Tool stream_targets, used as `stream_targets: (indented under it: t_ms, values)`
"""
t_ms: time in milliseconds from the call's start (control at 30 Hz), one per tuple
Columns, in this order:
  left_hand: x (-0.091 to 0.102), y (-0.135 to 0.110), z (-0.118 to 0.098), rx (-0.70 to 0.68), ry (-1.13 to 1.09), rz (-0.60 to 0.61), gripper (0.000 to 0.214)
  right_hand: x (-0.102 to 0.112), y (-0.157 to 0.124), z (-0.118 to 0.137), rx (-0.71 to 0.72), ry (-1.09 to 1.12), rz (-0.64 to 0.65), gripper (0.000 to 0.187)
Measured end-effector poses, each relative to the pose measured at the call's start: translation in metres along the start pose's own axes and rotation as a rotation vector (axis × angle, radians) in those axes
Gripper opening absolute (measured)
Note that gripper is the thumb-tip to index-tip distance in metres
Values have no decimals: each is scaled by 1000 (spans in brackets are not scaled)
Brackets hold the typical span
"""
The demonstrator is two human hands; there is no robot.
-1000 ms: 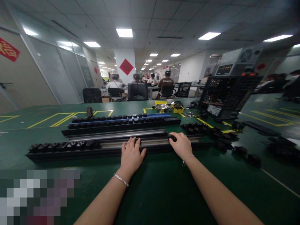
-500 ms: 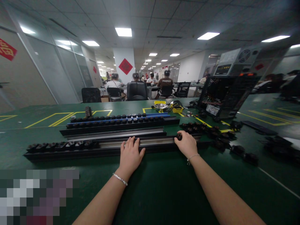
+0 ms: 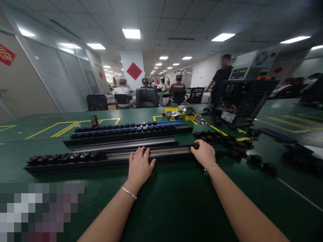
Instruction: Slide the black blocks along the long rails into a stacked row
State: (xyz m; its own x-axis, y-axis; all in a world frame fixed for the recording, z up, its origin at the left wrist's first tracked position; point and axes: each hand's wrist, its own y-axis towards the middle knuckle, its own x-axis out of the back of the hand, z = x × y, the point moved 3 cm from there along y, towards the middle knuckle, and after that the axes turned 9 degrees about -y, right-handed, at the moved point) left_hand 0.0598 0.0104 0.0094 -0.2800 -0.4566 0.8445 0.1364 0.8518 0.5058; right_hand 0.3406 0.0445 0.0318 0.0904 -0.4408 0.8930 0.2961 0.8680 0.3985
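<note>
A long black rail [image 3: 75, 163] with a silver channel lies across the green table [image 3: 164, 201] in front of me. My left hand [image 3: 138, 166] rests flat on its near edge, fingers stretched out over the channel. My right hand [image 3: 205, 154] is closed in a pinch on a small black roller piece [image 3: 195, 146] at the rail's right part. A row of the same black pieces [image 3: 65, 156] fills the rail's left end. Two more rails [image 3: 126, 132] lie behind, one lined with black pieces and a blue strip.
Loose black pieces [image 3: 227, 141] lie scattered right of the rails. An open computer case [image 3: 239, 101] stands at the back right, with a metal bowl [image 3: 173, 113] and yellow items beside it. A person [image 3: 219, 79] stands behind the case; others sit at far desks.
My right hand has slid to the right along the rail with the black piece. A standing person has come into view behind the computer case. My left hand stays put.
</note>
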Motion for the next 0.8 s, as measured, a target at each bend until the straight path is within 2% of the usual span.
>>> stream_targets:
  t_ms: [600,800]
  values:
    - [-1,0,0,-11,1,-30,50,6,3,-16,-147,-67,18,33]
    - [-1,0,0,-15,-5,-24,51,7,4,-20,-152,-79,24,34]
